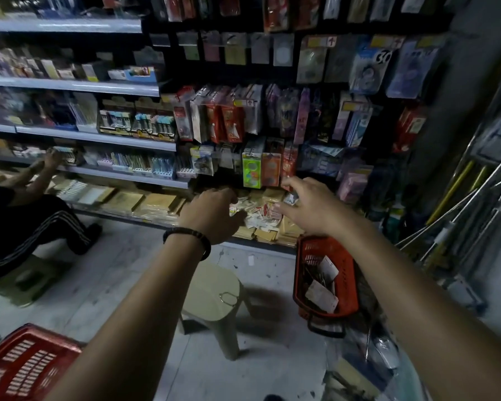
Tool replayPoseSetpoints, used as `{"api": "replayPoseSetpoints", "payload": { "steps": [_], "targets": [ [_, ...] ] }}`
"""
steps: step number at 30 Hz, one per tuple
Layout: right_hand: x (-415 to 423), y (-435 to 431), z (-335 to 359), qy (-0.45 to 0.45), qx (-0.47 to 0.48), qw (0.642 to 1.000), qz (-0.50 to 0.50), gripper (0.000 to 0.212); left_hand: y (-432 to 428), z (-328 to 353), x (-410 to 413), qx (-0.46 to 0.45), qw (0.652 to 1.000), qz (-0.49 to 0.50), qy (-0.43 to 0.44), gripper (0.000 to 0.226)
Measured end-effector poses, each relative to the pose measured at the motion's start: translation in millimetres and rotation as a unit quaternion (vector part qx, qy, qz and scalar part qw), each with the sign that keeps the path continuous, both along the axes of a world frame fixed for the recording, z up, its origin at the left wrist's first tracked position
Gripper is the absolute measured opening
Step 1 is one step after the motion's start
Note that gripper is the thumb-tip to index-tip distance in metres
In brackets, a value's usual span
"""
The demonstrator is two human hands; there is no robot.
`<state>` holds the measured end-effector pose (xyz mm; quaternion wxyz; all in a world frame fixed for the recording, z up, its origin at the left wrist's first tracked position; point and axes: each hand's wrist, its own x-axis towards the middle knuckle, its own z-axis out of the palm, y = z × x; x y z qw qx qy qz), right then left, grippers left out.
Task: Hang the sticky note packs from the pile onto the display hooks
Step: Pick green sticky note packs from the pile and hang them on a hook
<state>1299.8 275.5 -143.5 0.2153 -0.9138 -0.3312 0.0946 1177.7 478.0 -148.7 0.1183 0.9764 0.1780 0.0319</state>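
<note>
A pile of small white and red packs (258, 217) lies on the bottom shelf, on top of tan envelopes. My left hand (214, 212) reaches into the left side of the pile, fingers curled down among the packs; whether it grips one is hidden. My right hand (307, 206) hovers over the pile's right side and pinches a small clear pack (291, 198) between thumb and fingers. Just above, green and orange sticky note packs (261, 169) hang on the display hooks of the black panel.
A beige stool (214, 296) stands on the floor below my arms. A red basket (327, 276) with packs sits to its right, another red basket (26, 366) at bottom left. A person (26, 221) crouches at the left shelves. Metal poles (460, 215) lean at right.
</note>
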Motion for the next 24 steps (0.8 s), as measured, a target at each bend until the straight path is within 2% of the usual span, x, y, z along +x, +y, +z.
{"api": "replayPoseSetpoints", "payload": {
  "steps": [11,21,24],
  "targets": [
    [147.8,58.1,-40.0,0.062,-0.025,0.998,0.003,0.084,62.6,-55.1,153.0,-0.03,0.999,0.004,0.033,0.044],
    [271.2,131.0,-75.7,0.083,-0.053,0.995,0.006,0.07,130.3,-84.8,288.5,-0.06,0.993,-0.032,0.093,0.044],
    [307.0,138.7,-82.4,0.097,-0.056,0.994,0.004,0.067,137.4,-85.5,325.7,-0.064,0.993,-0.034,0.094,0.051]
  ]
}}
